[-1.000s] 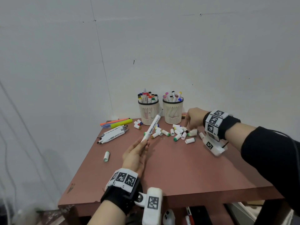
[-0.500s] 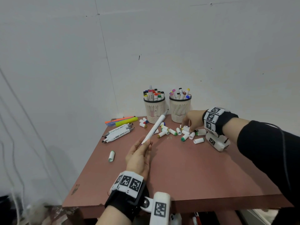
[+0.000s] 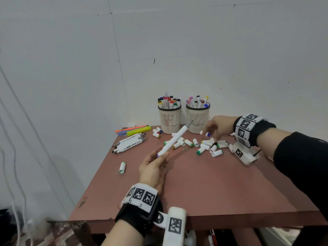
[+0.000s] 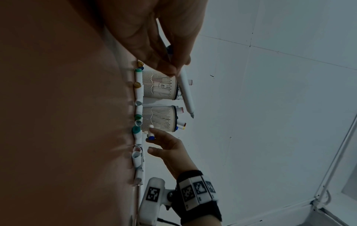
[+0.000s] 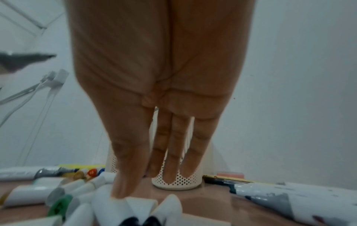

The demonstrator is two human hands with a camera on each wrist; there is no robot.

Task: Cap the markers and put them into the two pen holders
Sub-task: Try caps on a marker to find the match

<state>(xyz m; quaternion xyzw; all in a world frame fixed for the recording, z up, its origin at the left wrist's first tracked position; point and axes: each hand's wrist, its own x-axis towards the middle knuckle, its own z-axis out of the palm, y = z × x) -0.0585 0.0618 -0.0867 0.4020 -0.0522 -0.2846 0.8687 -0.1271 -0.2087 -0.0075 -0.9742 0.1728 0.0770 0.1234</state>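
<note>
The left hand (image 3: 154, 168) pinches a smooth white cylindrical marker (image 3: 174, 139) by its capped end, bare tip angled beyond the fingertips. The right hand (image 3: 217, 125) pinches a small blue-ended cap (image 3: 205, 134), other fingers extended.

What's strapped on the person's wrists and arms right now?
Both hands are bare. The left hand and right hand each have a black wrist strap ringed with white blocks of black square markers, plus a white camera housing. The right arm wears a black sleeve.

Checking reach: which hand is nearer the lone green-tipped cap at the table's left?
Left. The left hand holds a marker just right of the cap; the right hand is far across, over the cap pile.
</note>
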